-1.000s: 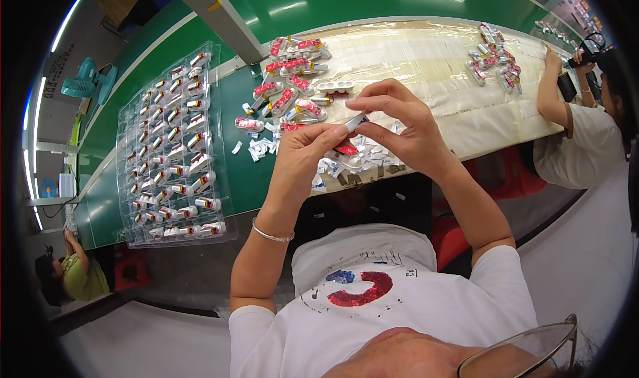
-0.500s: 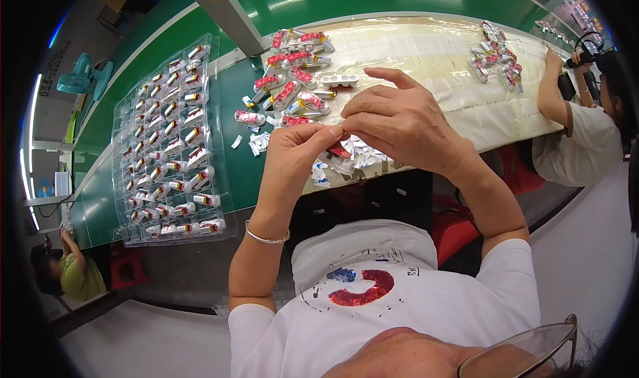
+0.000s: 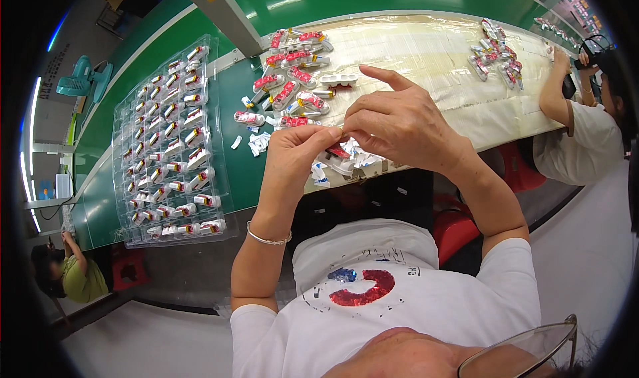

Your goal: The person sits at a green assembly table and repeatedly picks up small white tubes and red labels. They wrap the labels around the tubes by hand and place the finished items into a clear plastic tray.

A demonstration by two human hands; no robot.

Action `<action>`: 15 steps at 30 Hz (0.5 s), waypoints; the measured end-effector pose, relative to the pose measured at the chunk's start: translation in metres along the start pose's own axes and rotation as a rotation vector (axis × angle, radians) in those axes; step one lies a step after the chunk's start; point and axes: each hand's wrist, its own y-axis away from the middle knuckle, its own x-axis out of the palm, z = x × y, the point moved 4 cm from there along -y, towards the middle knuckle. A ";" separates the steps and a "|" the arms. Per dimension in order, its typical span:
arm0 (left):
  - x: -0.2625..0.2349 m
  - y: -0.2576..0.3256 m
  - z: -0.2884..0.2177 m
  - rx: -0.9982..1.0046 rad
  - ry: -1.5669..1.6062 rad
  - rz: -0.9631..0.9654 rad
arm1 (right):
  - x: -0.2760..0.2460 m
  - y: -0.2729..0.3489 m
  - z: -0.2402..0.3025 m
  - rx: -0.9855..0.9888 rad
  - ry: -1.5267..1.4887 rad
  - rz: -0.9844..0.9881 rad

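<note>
My left hand (image 3: 299, 146) and my right hand (image 3: 403, 126) meet fingertip to fingertip over the near edge of the bench. Both pinch something tiny between thumb and fingers, too small to make out. The right index finger sticks out to the left, away from the pinch. Just beneath the fingertips lies a red and white part (image 3: 339, 151), partly covered by the hands. Small white and blue paper scraps (image 3: 364, 155) surround it. Beyond my hands a white part with round openings (image 3: 339, 80) sits beside a heap of red-and-white parts with silvery cylinders (image 3: 285, 93).
A clear plastic tray (image 3: 221, 208) on the left holds many white parts with small cylinders. More paper scraps (image 3: 260, 143) lie on the green bench top. A second heap (image 3: 496, 55) lies at the right, near a co-worker (image 3: 578, 135). A metal post (image 3: 223, 11) rises behind.
My hands stay pinched together in almost the same spot. The right fingers have shifted slightly, and my left forearm has moved a touch to the right.
</note>
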 end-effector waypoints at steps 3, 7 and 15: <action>0.000 -0.001 0.000 0.001 -0.020 -0.004 | -0.002 0.000 0.002 -0.018 0.017 0.009; 0.002 0.001 0.001 0.032 -0.015 -0.005 | 0.002 0.000 0.003 -0.022 0.062 0.009; 0.001 0.002 0.000 0.017 -0.005 0.002 | 0.006 0.003 -0.006 0.109 -0.131 -0.047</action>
